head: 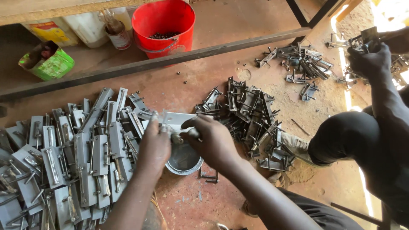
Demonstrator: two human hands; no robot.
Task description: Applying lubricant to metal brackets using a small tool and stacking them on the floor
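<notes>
Daylight is soft and even over most of the dirt floor [204,85], which reads warm reddish-brown. The strongest light enters from the upper right corner, where a patch is blown out to white and a thin bright streak runs down the right side. The co-worker's arm [383,89] against that glare is nearly a silhouette. The upper left, under the bench [51,12], is shaded. The grey plates [76,157] at left catch dull sheen. Both hands show slight motion blur at the fingers; the red bucket [164,25] is sharp.
</notes>
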